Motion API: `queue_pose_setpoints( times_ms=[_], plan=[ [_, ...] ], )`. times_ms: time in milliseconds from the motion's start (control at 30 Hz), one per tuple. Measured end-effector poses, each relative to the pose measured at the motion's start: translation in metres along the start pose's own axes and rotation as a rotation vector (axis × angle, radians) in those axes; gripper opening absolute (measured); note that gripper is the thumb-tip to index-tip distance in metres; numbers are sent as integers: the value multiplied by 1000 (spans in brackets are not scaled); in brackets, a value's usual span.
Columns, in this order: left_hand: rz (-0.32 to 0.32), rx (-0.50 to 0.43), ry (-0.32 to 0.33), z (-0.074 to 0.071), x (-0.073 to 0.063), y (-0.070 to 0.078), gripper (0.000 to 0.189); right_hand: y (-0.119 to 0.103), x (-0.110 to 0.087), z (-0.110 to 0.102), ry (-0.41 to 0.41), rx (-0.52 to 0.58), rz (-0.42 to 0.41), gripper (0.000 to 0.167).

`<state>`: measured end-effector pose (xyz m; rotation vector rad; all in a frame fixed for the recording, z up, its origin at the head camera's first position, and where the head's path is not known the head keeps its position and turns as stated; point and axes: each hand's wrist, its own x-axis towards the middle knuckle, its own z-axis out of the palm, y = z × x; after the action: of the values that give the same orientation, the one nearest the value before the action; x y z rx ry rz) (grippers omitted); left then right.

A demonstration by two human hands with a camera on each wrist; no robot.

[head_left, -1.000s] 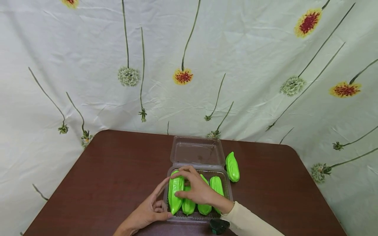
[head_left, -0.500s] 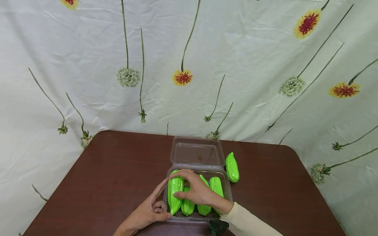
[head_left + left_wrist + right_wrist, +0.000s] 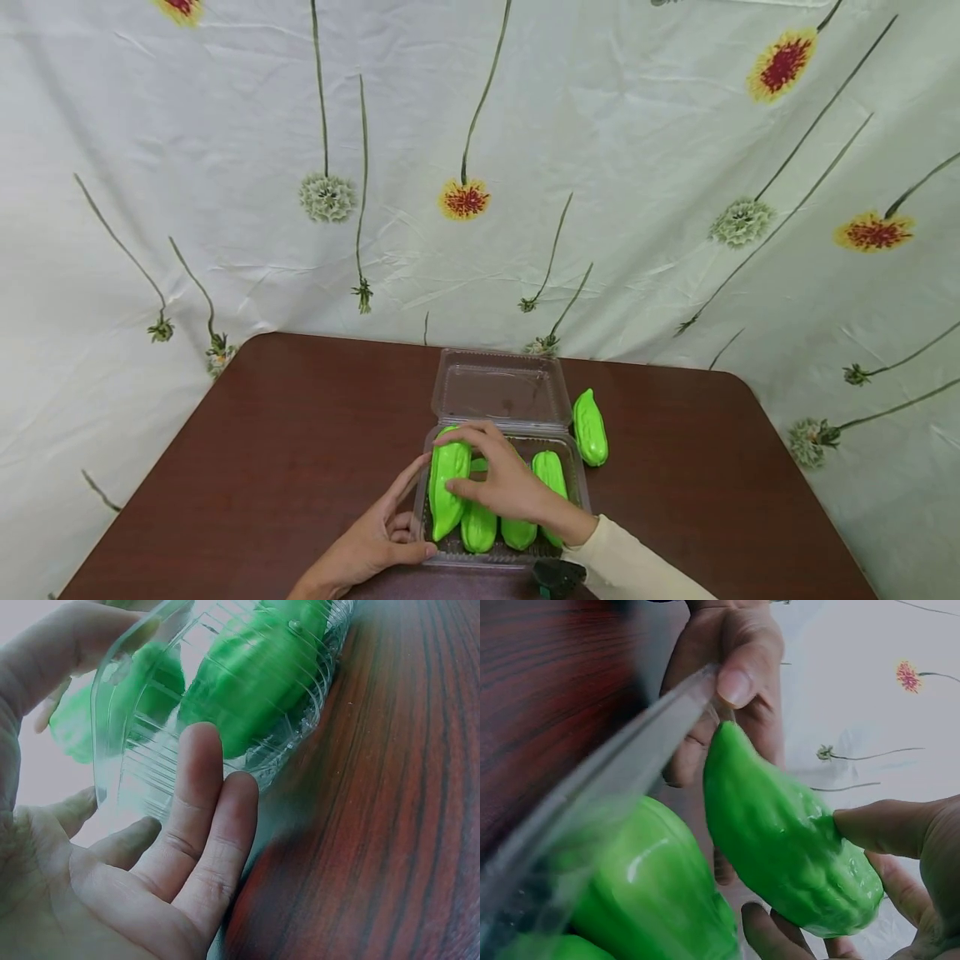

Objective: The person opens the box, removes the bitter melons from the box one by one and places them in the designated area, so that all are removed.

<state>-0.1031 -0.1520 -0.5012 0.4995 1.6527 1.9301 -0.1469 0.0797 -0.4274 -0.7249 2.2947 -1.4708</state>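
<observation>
My right hand [image 3: 513, 483] reaches over a clear plastic clamshell container [image 3: 480, 562], thumb and fingers gripping a glossy green toy vegetable [image 3: 446, 504]. In the right wrist view this vegetable [image 3: 787, 840] has bumpy ridges and a pointed tip, tilted up beside another green piece [image 3: 649, 885]. My left hand [image 3: 367, 533] holds the container's left side, its thumb on the front corner and its fingers along the outer wall. More green pieces lie in a row inside: one [image 3: 478, 529] beside the held vegetable, another [image 3: 519, 535] partly hidden under my right hand, and one [image 3: 551, 473] at the right.
The container's lid [image 3: 501, 385] lies folded back behind it. Right of the hinge, a loose green vegetable [image 3: 591, 429] rests on the dark reddish-brown table [image 3: 300, 433]. A flower-printed cloth [image 3: 420, 242] hangs behind the table. A black device [image 3: 557, 575] sits at my right wrist.
The gripped green vegetable has shifted slightly up and to the right with my right hand, and its lower tip has risen from the front rim. My left hand stays in place.
</observation>
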Motion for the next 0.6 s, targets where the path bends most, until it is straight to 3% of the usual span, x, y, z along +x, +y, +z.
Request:
queue_pose_setpoints(
  times_ms=[367, 600],
  plan=[
    [53, 13, 2, 1, 1, -2, 106, -2, -4, -17, 62, -69, -21, 45],
    [90, 7, -8, 0, 1, -3, 106, 0, -6, -26, 80, 13, 29, 43]
  ],
)
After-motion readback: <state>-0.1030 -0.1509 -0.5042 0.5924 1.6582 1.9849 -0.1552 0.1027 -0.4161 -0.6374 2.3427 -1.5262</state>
